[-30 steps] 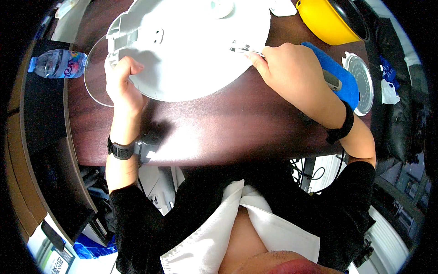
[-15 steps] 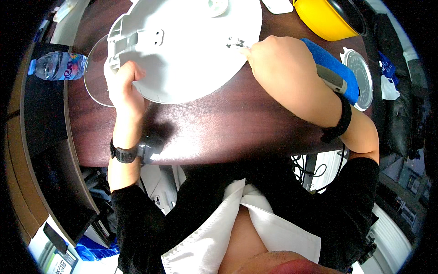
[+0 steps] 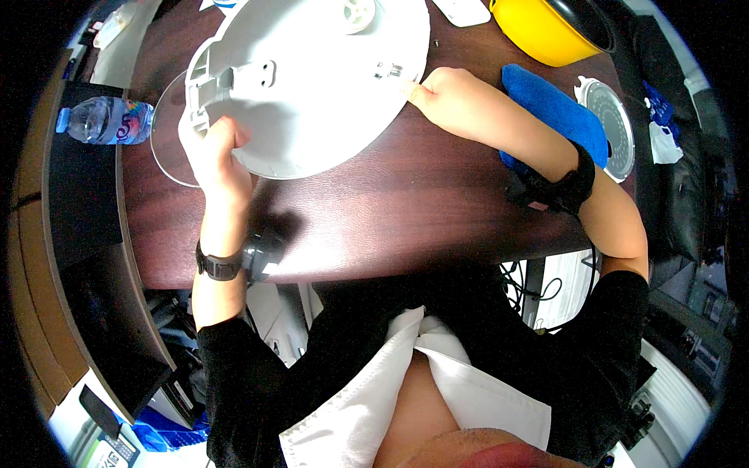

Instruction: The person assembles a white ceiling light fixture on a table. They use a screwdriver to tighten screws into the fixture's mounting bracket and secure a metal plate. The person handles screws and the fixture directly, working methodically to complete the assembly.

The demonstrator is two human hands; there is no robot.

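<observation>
A large round white plastic cover (image 3: 312, 93) lies on the dark wooden table (image 3: 406, 210), inner side up, with a small metal bracket (image 3: 388, 72) near its right rim. My left hand (image 3: 214, 148) grips the cover's lower left rim. My right hand (image 3: 449, 97) rests at the cover's right edge, its fingertips pinched close to the metal bracket; whatever it holds is too small to make out.
A clear round disc (image 3: 168, 140) pokes out under the cover's left side. A water bottle (image 3: 105, 121) lies at the far left. A blue cloth (image 3: 558, 113), a round grey vented plate (image 3: 612, 125) and a yellow pot (image 3: 550, 27) sit to the right.
The cover and both hands have shifted slightly up and left in view. My right hand stays at the bracket; my left hand keeps its grip on the rim.
</observation>
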